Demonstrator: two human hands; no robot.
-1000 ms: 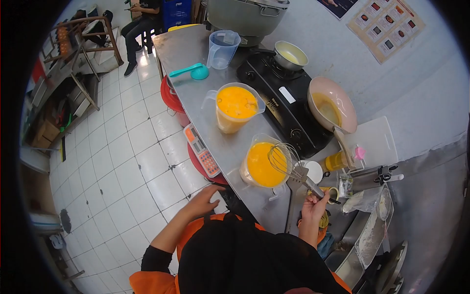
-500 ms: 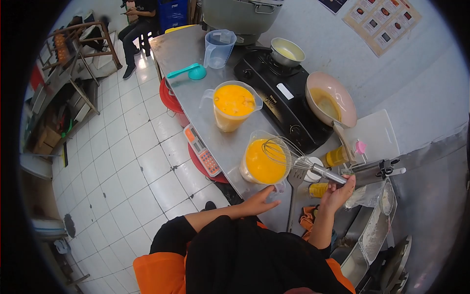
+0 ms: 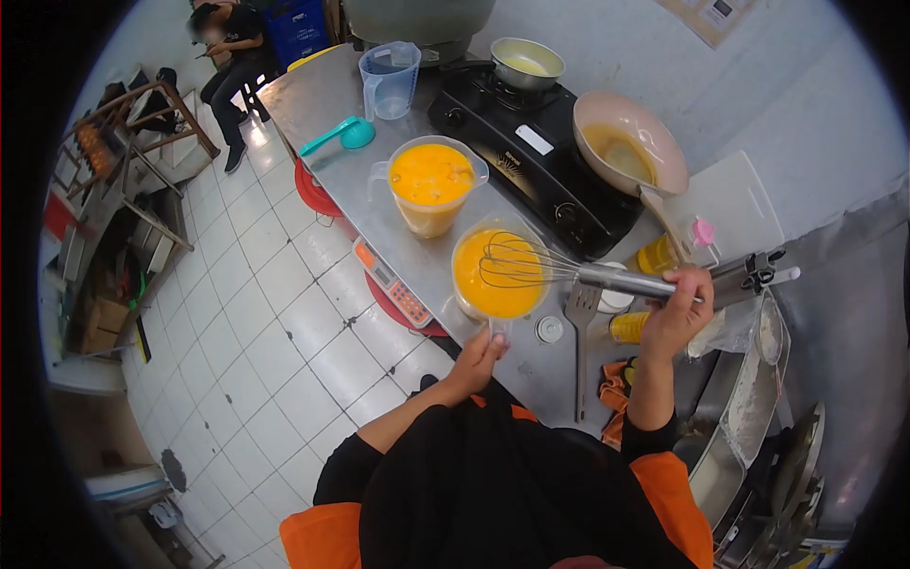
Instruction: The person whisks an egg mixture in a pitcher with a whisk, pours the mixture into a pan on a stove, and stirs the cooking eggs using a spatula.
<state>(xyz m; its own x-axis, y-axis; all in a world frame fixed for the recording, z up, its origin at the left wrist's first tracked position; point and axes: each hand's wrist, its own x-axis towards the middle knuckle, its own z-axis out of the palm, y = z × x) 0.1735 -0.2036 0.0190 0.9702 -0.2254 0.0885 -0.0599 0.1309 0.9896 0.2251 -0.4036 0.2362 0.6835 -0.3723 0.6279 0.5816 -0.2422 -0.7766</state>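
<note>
Whisk [image 3: 607, 277]: handle pinched in the fingers of the right hand [image 3: 675, 318], thumb on top, other fingers curled; their undersides are out of sight. Handle end mostly covered by the grip. Wire head sits left of those fingers, over the near jug [image 3: 464, 300]; can't tell if the wires touch the yellow liquid [image 3: 502, 296].

Left hand [image 3: 477, 365] is on the jug's handle, fingers bent and pressed together around it. Far side of that grip hidden. Jug body is just ahead of these fingers, its base hard to make out.

Between the two hands: small round metal piece [image 3: 549, 329], nearer the left fingers; slotted spatula [image 3: 581, 332], flat on the table. White round item [image 3: 616, 302] just left of the right fingers, partly covered by the whisk handle. Yellow can [image 3: 626, 327] beside the right hand, partly hidden.

Ahead of the left fingers, past the near jug: second jug [image 3: 425, 218], yellow liquid with foam on top. Further ahead of the right fingers: pink pan [image 3: 670, 163] on black stove [image 3: 493, 142]. Farthest out, big pot [image 3: 417, 21] and wall poster [image 3: 718, 14], both cut off by the top edge.
</note>
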